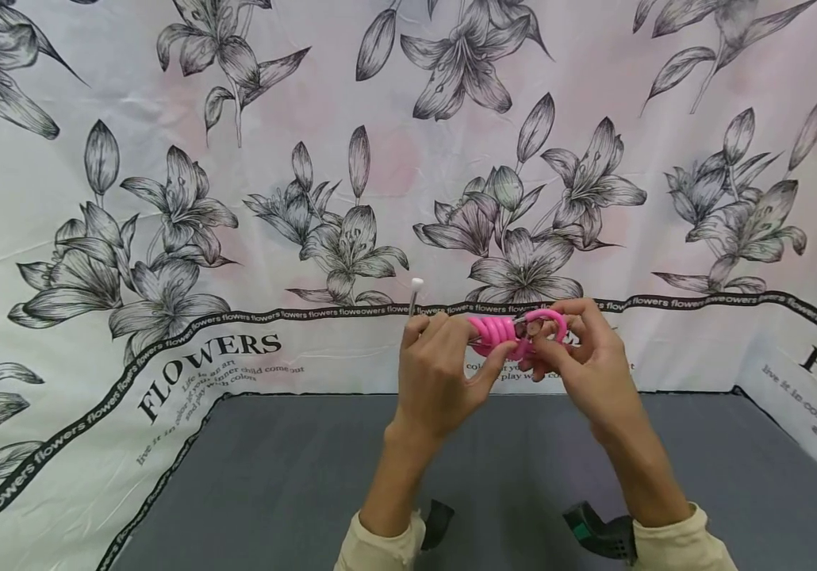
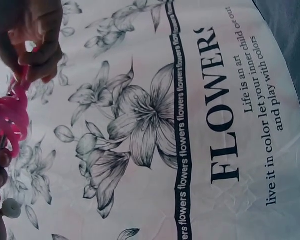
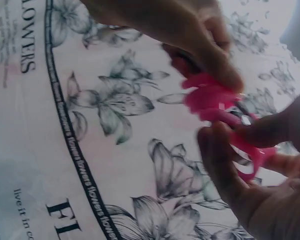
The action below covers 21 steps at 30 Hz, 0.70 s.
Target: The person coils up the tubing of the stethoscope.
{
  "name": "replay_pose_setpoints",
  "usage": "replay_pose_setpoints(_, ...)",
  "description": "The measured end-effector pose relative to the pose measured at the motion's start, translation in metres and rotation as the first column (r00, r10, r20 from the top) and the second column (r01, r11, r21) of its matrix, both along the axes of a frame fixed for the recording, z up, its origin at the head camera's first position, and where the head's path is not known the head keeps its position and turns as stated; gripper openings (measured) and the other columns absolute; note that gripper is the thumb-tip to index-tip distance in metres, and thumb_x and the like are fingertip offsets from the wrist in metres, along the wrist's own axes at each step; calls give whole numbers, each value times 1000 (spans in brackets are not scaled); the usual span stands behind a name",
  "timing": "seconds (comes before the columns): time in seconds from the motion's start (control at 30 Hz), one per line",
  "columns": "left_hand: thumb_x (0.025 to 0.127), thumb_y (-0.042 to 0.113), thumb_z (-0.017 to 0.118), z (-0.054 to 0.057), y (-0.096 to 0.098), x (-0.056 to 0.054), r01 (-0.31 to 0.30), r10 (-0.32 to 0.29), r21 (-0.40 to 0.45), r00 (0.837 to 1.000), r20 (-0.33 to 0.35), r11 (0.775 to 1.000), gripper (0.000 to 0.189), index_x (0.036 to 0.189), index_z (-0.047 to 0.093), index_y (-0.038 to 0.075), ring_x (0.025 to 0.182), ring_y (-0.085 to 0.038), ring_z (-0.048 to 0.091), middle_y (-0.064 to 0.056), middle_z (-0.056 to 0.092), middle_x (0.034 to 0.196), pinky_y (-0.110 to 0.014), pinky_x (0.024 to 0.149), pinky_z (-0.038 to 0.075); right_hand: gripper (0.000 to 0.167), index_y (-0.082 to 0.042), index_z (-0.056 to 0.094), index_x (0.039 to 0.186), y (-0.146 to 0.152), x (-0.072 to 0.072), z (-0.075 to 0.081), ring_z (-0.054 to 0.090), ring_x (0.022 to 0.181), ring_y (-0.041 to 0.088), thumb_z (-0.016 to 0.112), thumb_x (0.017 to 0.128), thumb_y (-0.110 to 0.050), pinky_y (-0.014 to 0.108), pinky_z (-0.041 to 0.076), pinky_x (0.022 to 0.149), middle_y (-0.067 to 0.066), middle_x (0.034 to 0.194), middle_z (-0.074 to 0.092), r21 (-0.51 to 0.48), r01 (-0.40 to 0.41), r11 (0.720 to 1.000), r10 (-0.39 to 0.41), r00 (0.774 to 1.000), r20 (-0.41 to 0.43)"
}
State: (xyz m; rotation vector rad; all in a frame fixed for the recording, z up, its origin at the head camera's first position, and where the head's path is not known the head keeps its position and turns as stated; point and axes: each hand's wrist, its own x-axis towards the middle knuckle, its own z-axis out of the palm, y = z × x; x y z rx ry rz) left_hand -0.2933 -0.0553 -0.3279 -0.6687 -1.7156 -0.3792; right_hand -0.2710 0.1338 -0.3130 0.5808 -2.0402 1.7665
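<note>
Both hands are raised together in front of the patterned cloth, with a bright pink coiled cord (image 1: 492, 329) between them. My left hand (image 1: 437, 373) grips the coil's left end, thumb along its lower side. A thin metal rod with a white round knob (image 1: 417, 283) sticks up out of the left fist; the knob (image 2: 11, 208) also shows in the left wrist view. My right hand (image 1: 594, 365) pinches the cord near a pink loop (image 1: 558, 319) at the right end. Close up in the right wrist view, the pink turns (image 3: 210, 97) lie side by side, partly hidden by fingers.
A white cloth (image 1: 351, 357) with grey lily prints and a black lettered band hangs behind the hands. Below it lies a dark grey table surface (image 1: 294, 476). Black straps (image 1: 601, 533) sit at both wrists, by the beige sleeves (image 1: 683, 547).
</note>
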Motion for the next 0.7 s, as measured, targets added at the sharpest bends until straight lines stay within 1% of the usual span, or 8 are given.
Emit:
replay_pose_setpoints(0.2,92,38,79,0,-5,-3,15,-15,-2,990,140,1000,31,86,61,14,69,-11,57,4,62,71,-34,85,40,64,-6,24,153,22,2,8,77,99,7,64,103,-7,20,59,86,23,131,51,234,-149,961,132,987,89)
replay_pose_setpoints(0.3,93,38,78,1,-7,-3,14,-9,-26,981,196,1000,32,84,59,14,69,-11,56,4,60,70,-33,84,40,76,-11,15,160,28,5,10,74,114,25,65,103,-12,21,58,89,27,135,49,323,-108,940,82,992,94)
replay_pose_setpoints(0.37,94,39,78,1,-9,-3,27,-9,-61,963,271,998,34,83,57,13,68,-11,53,4,57,68,-33,83,39,77,-12,14,162,33,6,10,67,124,38,65,104,-16,23,57,89,27,138,48,373,-53,926,24,996,83)
replay_pose_setpoints(0.43,93,40,78,0,-14,-4,62,-11,-112,915,403,992,38,79,56,14,64,-10,46,5,52,63,-31,80,37,77,-12,13,163,38,7,10,58,132,50,63,105,-20,20,54,89,28,141,46,404,1,915,-32,997,69)
replay_pose_setpoints(0.47,92,41,78,-2,-17,-5,95,-15,-139,873,487,986,39,77,55,14,62,-8,42,6,49,61,-28,76,36,76,-13,12,163,41,6,10,55,134,50,61,106,-21,19,53,88,28,142,44,405,20,914,-53,996,69)
replay_pose_setpoints(0.5,92,39,78,-3,-20,-7,134,-11,-171,817,576,976,39,76,56,13,61,-7,39,7,46,61,-26,72,35,74,-13,12,163,44,6,10,53,136,51,59,107,-23,17,51,88,28,142,44,403,33,915,-68,995,73)
replay_pose_setpoints(0.6,91,36,79,-13,-26,-14,267,59,-264,590,805,927,36,72,60,12,57,-4,33,10,43,59,-19,61,31,73,-13,11,163,51,6,11,50,139,51,57,108,-25,10,46,85,28,143,42,399,47,916,-88,993,84)
replay_pose_setpoints(0.7,93,25,79,-28,-27,-24,434,152,-318,375,915,843,26,76,68,9,57,-3,39,8,50,64,-16,54,33,71,-13,14,163,51,5,12,50,138,51,58,108,-26,19,49,88,28,142,43,411,43,911,-88,992,92)
